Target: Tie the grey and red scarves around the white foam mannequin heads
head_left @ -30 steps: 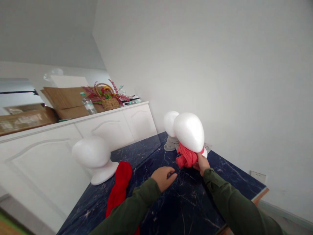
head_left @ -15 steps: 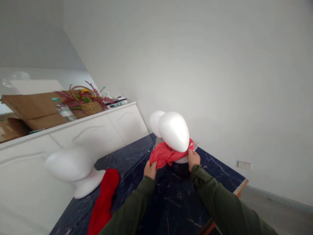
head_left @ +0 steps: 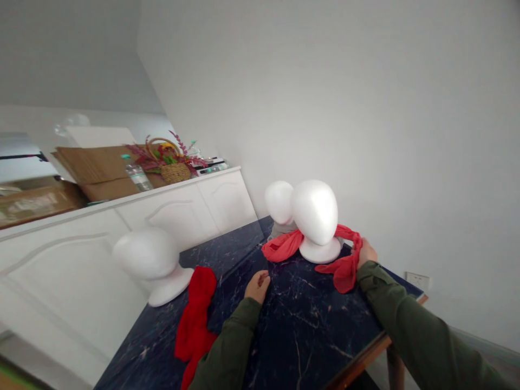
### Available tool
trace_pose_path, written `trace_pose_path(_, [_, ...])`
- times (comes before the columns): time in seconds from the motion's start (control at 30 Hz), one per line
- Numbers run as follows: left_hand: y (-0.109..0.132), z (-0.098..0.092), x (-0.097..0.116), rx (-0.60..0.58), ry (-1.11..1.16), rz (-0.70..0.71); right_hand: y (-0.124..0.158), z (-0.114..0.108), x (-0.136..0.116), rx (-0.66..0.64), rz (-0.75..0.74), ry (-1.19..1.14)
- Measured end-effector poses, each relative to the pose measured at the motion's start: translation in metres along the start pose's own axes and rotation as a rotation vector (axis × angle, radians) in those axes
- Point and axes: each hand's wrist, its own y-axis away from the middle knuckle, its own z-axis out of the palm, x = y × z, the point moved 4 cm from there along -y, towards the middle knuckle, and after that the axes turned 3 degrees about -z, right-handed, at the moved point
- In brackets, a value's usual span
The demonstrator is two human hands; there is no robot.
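Note:
A white foam head [head_left: 314,212] stands on the dark marbled table [head_left: 292,319]. Behind its neck runs a coral-red scarf [head_left: 282,246], with one part out to the left and the other to the right. My right hand [head_left: 366,252] is closed on the scarf's right part, whose end hangs onto the tabletop. My left hand [head_left: 258,285] is over the table in front of the scarf's left part, fingers curled together, with no cloth visible in it. A darker red cloth [head_left: 195,319] lies beside my left forearm.
Another white head [head_left: 279,201] with grey cloth at its neck stands behind. A third white head [head_left: 148,254] is at the left. Along the white cabinet [head_left: 182,216] are a flower basket [head_left: 175,173], bottle [head_left: 138,176] and cardboard boxes [head_left: 101,170].
My left hand has let go of the scarf and drawn back toward me. My right hand has pulled its part out to the right, and the scarf has left the front of the head's neck.

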Motion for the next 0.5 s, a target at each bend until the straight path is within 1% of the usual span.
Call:
trace_pose_path(0.07, [0.007, 0.004, 0.007, -0.059, -0.066, 0.076, 0.005, 0.004, -0.001, -0.075, -0.024, 0.065])
trace_pose_path(0.13, [0.014, 0.005, 0.015, -0.101, -0.127, 0.141, 0.01, 0.012, -0.003, -0.157, -0.132, 0.252])
trace_pose_path(0.17, [0.016, 0.005, 0.018, -0.117, -0.154, 0.168, 0.012, 0.017, -0.005, -0.181, -0.192, 0.352])
trace_pose_path(0.23, [0.021, 0.005, 0.023, -0.136, -0.203, 0.21, 0.014, 0.026, -0.006, -0.176, -0.28, 0.492])
trace_pose_path(0.37, [0.025, 0.006, 0.026, -0.149, -0.278, 0.255, 0.01, 0.041, -0.006, -0.162, -0.328, 0.563])
trace_pose_path(0.5, [0.027, 0.007, 0.025, -0.154, -0.304, 0.283, 0.006, 0.048, -0.004, -0.167, -0.308, 0.559])
